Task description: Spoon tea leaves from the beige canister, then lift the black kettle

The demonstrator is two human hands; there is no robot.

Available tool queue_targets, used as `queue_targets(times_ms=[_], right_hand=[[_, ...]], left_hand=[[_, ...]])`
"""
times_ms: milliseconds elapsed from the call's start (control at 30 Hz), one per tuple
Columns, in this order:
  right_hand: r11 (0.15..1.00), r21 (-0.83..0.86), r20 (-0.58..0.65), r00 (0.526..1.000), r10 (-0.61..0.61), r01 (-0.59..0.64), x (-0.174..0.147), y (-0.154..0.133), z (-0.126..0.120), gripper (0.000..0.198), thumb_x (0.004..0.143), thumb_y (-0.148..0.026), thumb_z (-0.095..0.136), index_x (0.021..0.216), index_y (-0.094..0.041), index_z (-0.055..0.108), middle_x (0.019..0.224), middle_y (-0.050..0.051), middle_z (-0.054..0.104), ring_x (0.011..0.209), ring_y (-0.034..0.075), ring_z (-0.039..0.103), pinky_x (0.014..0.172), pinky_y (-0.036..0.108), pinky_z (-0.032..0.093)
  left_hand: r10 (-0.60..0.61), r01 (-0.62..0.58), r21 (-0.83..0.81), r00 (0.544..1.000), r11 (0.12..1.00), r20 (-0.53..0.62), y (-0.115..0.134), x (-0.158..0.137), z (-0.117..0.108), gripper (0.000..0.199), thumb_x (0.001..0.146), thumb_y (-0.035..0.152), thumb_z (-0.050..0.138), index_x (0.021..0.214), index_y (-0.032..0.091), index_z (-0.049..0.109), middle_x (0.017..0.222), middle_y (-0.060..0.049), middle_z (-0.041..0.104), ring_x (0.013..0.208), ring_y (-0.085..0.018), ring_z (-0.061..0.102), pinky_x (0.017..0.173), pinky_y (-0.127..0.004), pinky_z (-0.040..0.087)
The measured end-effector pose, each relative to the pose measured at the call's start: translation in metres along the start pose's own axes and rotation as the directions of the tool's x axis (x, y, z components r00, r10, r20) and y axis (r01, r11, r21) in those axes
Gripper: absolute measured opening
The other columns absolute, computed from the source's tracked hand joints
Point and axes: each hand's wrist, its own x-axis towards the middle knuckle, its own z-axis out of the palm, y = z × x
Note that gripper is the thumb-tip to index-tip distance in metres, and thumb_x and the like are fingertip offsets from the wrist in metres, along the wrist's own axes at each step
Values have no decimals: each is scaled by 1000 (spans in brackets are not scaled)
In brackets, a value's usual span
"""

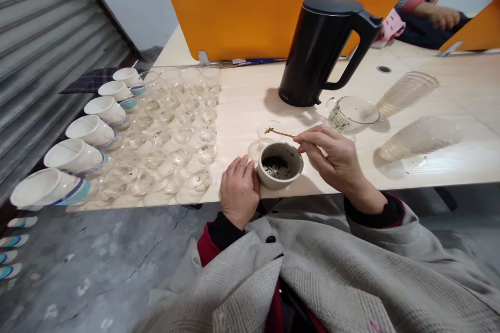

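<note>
A small grey bowl [269,179] with dark loose tea leaves [275,165] in it sits at the near edge of the pale wooden table [250,99]. My left hand [238,190] rests against the bowl's left side, fingers curled around it. My right hand [332,156] pinches a thin wooden spoon [278,132] just above the bowl's right rim; the spoon's tip points left over a small clear glass cup [266,130]. Another clear cup [255,150] stands right behind the bowl.
Several small clear glass cups [175,135] fill the table's left part, with stacks of paper cups [94,132] lying along its left edge. A black electric kettle [322,52], a glass pitcher [349,114] and two toppled plastic cup stacks [406,92] lie beyond. Another person [433,13] sits behind the orange divider [253,5].
</note>
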Motion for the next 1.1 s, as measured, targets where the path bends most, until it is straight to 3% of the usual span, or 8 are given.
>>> queue_targets(times_ms=[167, 267, 400, 500, 700, 833, 967, 1100], right_hand=[[993, 82, -136, 986, 100, -89, -1, -6, -3, 18, 104, -23, 61, 106, -28, 79, 83, 1, 72, 73, 17, 71, 72, 35, 61], [973, 172, -257, 947, 194, -153, -3, -4, -6, 17, 104, -25, 63, 105, -28, 80, 82, 0, 72, 72, 16, 72, 72, 34, 61], [952, 239, -557, 777, 294, -189, -3, 19, -26, 15, 102, -30, 65, 102, -25, 79, 78, -1, 71, 63, 15, 70, 63, 34, 60], [950, 130, -682, 669, 294, -285, -7, 45, -51, 15, 101, -36, 65, 99, -27, 77, 78, -1, 72, 62, 17, 70, 62, 38, 61], [830, -170, -661, 686, 304, -532, -17, 90, -73, 17, 99, -34, 59, 93, -25, 73, 75, 1, 73, 65, 20, 73, 71, 41, 61], [743, -194, -572, 689, 445, -641, -15, 100, -69, 19, 100, -37, 57, 91, -25, 69, 69, 1, 70, 64, 21, 72, 73, 40, 59], [717, -186, -588, 660, 467, -672, -29, 89, -71, 27, 96, -43, 66, 115, -23, 66, 77, 3, 72, 64, 22, 72, 73, 41, 59], [773, -193, -620, 686, 381, -604, -64, 61, -69, 46, 94, -47, 71, 133, -26, 57, 85, 5, 73, 63, 26, 71, 69, 45, 59]], left_hand=[[8, -8, 7, 1000, 1000, -11, 0, 0, 0, 31, 106, 24, 55, 129, 17, 75, 141, -16, 75, 134, -36, 66, 109, -51, 54], [14, -14, 14, 1000, 1000, -25, -1, 0, 1, 30, 106, 24, 55, 128, 18, 75, 140, -14, 76, 133, -35, 67, 108, -50, 55], [33, -33, 7, 999, 999, -37, -3, 0, 1, 31, 107, 25, 53, 128, 16, 74, 139, -14, 76, 132, -35, 67, 108, -50, 55], [34, -34, -3, 999, 999, -31, -4, 0, 2, 32, 107, 24, 52, 128, 15, 74, 140, -16, 75, 133, -37, 66, 108, -52, 54], [52, -51, 6, 998, 999, -41, -5, 2, 1, 30, 106, 24, 54, 125, 15, 75, 138, -17, 76, 131, -39, 67, 105, -53, 55], [50, -51, 0, 998, 999, -34, -5, 2, 1, 30, 105, 24, 54, 126, 15, 74, 138, -17, 76, 132, -39, 66, 106, -54, 55], [42, -45, -59, 998, 997, -46, -4, 2, 2, 35, 105, 23, 53, 133, 15, 70, 140, -18, 74, 134, -37, 65, 110, -54, 53], [61, -72, -156, 995, 985, -76, -9, 0, -1, 44, 99, 17, 54, 142, 17, 64, 143, -16, 73, 132, -34, 67, 110, -51, 54]])
